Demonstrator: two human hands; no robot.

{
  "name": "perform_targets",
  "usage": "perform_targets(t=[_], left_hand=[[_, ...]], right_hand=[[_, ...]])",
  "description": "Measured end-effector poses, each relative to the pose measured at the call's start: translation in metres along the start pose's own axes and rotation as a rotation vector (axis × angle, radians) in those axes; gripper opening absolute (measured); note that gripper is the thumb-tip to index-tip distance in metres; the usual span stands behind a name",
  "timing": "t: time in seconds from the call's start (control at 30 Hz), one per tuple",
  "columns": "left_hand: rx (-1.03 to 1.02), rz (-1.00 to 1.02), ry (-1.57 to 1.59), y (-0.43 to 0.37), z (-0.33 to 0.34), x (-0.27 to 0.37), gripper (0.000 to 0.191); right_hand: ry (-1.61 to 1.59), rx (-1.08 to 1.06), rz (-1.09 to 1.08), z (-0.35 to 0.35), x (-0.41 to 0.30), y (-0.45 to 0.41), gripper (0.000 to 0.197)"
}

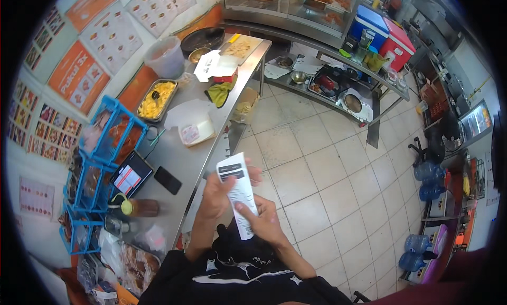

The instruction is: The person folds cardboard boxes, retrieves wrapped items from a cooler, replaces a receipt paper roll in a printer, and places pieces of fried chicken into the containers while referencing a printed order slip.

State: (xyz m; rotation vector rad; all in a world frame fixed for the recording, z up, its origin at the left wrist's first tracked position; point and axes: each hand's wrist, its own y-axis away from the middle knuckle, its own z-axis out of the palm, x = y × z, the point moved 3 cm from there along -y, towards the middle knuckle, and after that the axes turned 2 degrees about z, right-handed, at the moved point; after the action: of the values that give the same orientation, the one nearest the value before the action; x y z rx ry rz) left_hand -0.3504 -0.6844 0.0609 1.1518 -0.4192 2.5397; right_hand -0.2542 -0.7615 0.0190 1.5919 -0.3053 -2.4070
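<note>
A long white printed paper receipt (241, 202) is held in front of my body, over the floor beside the steel table. My left hand (218, 192) grips its upper part, thumb on the printed face. My right hand (263, 218) pinches its lower part from the right side. On the steel table (186, 158) to the left lie a black smartphone (168, 180) and a tablet (131, 173) with its screen lit. A lidded squeeze bottle of brown sauce (140, 207) lies near them.
Blue plastic baskets (113, 131) line the wall. Farther along the table are a metal tray of yellow food (157, 100), an open takeaway box (197, 131), a yellow-green cloth (219, 92) and a cutting board (242, 47). A steel shelf table (336, 103) stands ahead.
</note>
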Motion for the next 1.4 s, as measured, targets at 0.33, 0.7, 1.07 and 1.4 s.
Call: perform_targets(t=[0.33,0.7,1.07,1.4], left_hand=[[-0.083,-0.097,0.162,-0.279,-0.01,-0.064,0.037],[-0.511,-0.061,0.214,-0.548,0.065,-0.141,0.019],[-0.571,0.061,0.123,-0.801,0.163,-0.191,0.027],[-0.553,0.313,0.036,-0.984,0.22,-0.141,0.014]], right_hand=[[0.211,0.122,0.077,-0.155,-0.116,-0.197,0.022],[0.251,0.073,-0.084,-0.319,-0.236,-0.371,0.013],[0.23,0.031,-0.264,-0.486,-0.364,-0.551,0.026],[0.31,-0.111,-0.582,-0.51,-0.548,-0.626,0.017]])
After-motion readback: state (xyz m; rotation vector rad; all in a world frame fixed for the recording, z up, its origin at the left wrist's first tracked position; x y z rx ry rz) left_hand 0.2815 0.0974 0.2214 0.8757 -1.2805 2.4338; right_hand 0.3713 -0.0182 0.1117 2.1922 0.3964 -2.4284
